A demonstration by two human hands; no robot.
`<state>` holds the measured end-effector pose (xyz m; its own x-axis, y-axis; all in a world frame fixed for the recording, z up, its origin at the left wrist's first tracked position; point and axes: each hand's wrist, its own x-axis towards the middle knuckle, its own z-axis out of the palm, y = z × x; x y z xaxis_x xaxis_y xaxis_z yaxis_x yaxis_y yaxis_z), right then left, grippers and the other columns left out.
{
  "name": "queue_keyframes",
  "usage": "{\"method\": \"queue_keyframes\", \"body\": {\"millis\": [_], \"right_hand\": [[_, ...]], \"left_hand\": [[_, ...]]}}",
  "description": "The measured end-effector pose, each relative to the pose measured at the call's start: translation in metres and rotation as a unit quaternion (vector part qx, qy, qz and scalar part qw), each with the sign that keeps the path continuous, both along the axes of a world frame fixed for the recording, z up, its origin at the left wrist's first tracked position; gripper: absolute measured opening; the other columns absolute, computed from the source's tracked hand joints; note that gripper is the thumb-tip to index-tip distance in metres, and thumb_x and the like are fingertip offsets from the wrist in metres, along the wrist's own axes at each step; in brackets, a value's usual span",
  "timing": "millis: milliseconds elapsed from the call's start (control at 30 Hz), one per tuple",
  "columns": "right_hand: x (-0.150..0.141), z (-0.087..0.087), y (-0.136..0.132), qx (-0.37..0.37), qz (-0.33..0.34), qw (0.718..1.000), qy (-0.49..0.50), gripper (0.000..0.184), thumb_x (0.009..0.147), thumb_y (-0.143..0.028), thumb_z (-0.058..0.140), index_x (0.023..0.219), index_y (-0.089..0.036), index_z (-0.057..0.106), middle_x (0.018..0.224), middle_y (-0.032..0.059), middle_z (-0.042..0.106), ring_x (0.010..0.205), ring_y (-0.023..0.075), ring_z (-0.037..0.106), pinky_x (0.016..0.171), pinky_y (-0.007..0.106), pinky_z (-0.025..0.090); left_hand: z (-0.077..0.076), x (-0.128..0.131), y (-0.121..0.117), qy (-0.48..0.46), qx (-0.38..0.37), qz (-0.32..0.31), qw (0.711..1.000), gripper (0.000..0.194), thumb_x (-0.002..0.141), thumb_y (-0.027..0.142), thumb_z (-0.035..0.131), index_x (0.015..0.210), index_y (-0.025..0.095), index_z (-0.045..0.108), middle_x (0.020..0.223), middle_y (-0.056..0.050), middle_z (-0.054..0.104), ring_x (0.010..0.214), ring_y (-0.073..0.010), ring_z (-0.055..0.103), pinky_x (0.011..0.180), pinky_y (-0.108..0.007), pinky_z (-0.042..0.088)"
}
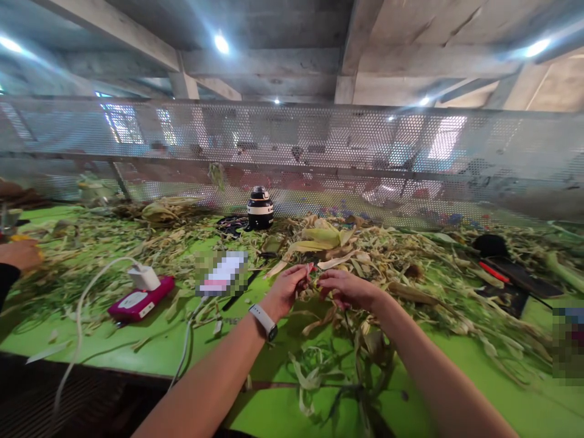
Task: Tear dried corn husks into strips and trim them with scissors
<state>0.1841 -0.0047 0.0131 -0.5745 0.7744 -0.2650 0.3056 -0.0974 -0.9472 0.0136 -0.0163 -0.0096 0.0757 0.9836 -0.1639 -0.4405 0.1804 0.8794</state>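
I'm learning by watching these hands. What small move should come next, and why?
Perhaps bring the right hand in to steady the red piece: the left hand seems to pinch it alone, while the right hand's fingers curl close beside it. Whether they hold anything is unclear.

On my feed I could not tell what the small red thing (311, 268) at the fingertips of the left hand (288, 292) was, and the curled fingers of the right hand (345, 288) hid whether they held anything. A co-worker's hand (20, 254) and dark sleeve (6, 283) ran off the left edge, while the bottom edge cut off both forearms (214, 368). I found the phone (223, 274) and an object (569, 344) at the right edge pixelated beyond recognition, and the shapes behind the perforated panel (292, 131) too blurred to name.
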Motion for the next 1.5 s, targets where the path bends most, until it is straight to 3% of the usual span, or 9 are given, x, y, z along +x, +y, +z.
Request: {"method": "queue_keyframes", "body": {"millis": [167, 367, 467, 567, 667, 800, 967, 1200, 1500], "right_hand": [[0.004, 0.004, 0.001, 0.040, -0.001, 0.998, 0.044, 0.035, 0.066, -0.045, 0.075, 0.074, -0.017, 0.056, 0.046, -0.0111, 0.040, 0.038, 0.0024, 0.027, 0.037, 0.019, 0.015], [0.007, -0.001, 0.010, 0.090, -0.118, 0.970, 0.193, 0.016, 0.064, -0.027, 0.068, 0.075, -0.020, 0.059, 0.062, -0.0049, 0.055, 0.053, 0.0085, 0.047, 0.053, 0.021, 0.037], [0.006, -0.009, 0.014, 0.243, -0.093, 0.963, 0.070, 0.010, 0.063, -0.016, 0.058, 0.068, -0.019, 0.066, 0.076, 0.0013, 0.061, 0.077, 0.0168, 0.056, 0.077, 0.031, 0.044], [0.002, -0.020, 0.017, 0.417, -0.074, 0.903, -0.077, 0.024, 0.062, -0.009, 0.056, 0.076, -0.020, 0.071, 0.087, 0.0050, 0.062, 0.090, 0.0213, 0.055, 0.089, 0.037, 0.041], [-0.001, -0.030, 0.020, 0.489, -0.041, 0.859, -0.149, 0.033, 0.064, -0.008, 0.058, 0.092, -0.020, 0.070, 0.096, 0.0078, 0.063, 0.096, 0.0234, 0.054, 0.090, 0.039, 0.042], [-0.004, -0.037, 0.024, 0.511, -0.015, 0.834, -0.207, 0.039, 0.066, -0.008, 0.062, 0.102, -0.019, 0.069, 0.095, 0.0090, 0.063, 0.092, 0.0242, 0.056, 0.085, 0.038, 0.044], [-0.001, -0.031, 0.023, 0.524, -0.006, 0.827, -0.203, 0.014, 0.076, -0.012, 0.064, 0.082, -0.020, 0.074, 0.084, 0.0067, 0.061, 0.085, 0.0208, 0.056, 0.080, 0.034, 0.043], [0.004, -0.018, 0.017, 0.550, -0.028, 0.820, -0.156, 0.008, 0.082, -0.017, 0.061, 0.080, -0.020, 0.069, 0.086, 0.0059, 0.062, 0.085, 0.0190, 0.057, 0.076, 0.030, 0.043], [-0.008, -0.009, 0.002, 0.458, -0.068, 0.867, -0.185, 0.008, 0.088, -0.022, 0.048, 0.088, -0.020, 0.056, 0.066, -0.0010, 0.057, 0.061, 0.0142, 0.053, 0.060, 0.023, 0.034]], "left_hand": [[-0.002, 0.001, -0.001, 0.030, -0.004, -0.010, 0.999, 0.017, 0.062, 0.030, 0.077, 0.067, 0.015, 0.068, 0.048, 0.006, 0.050, 0.043, -0.0061, 0.042, 0.045, -0.020, 0.035], [-0.003, -0.001, -0.002, 0.073, -0.025, -0.009, 0.997, 0.011, 0.065, 0.026, 0.072, 0.067, 0.018, 0.066, 0.058, 0.002, 0.061, 0.048, -0.0089, 0.052, 0.043, -0.019, 0.033], [-0.004, -0.002, 0.000, 0.074, -0.024, -0.023, 0.997, 0.011, 0.065, 0.026, 0.072, 0.064, 0.018, 0.064, 0.053, 0.003, 0.056, 0.044, -0.0082, 0.048, 0.042, -0.020, 0.031], [-0.005, -0.001, 0.002, 0.074, -0.040, -0.019, 0.996, 0.013, 0.063, 0.024, 0.073, 0.064, 0.017, 0.062, 0.046, 0.005, 0.050, 0.040, -0.0070, 0.043, 0.041, -0.020, 0.029], [-0.006, -0.001, 0.002, 0.076, -0.044, -0.009, 0.996, 0.012, 0.064, 0.022, 0.071, 0.064, 0.018, 0.060, 0.046, 0.006, 0.049, 0.040, -0.0075, 0.043, 0.043, -0.021, 0.029], [-0.008, 0.000, 0.003, 0.098, -0.005, -0.020, 0.995, 0.014, 0.065, 0.024, 0.072, 0.062, 0.019, 0.059, 0.048, 0.005, 0.049, 0.042, -0.0089, 0.043, 0.046, -0.023, 0.031], [-0.006, -0.004, 0.005, 0.136, -0.004, -0.010, 0.991, 0.018, 0.065, 0.030, 0.072, 0.064, 0.018, 0.059, 0.048, 0.005, 0.049, 0.042, -0.0084, 0.041, 0.045, -0.023, 0.028], [-0.003, -0.009, 0.006, 0.214, 0.037, -0.008, 0.976, 0.024, 0.064, 0.035, 0.073, 0.066, 0.016, 0.060, 0.046, 0.006, 0.049, 0.043, -0.0074, 0.040, 0.046, -0.021, 0.027], [-0.004, -0.009, 0.006, 0.254, 0.158, -0.044, 0.953, 0.014, 0.067, 0.023, 0.063, 0.078, 0.014, 0.067, 0.054, 0.005, 0.052, 0.048, -0.0080, 0.039, 0.048, -0.021, 0.027]]}}
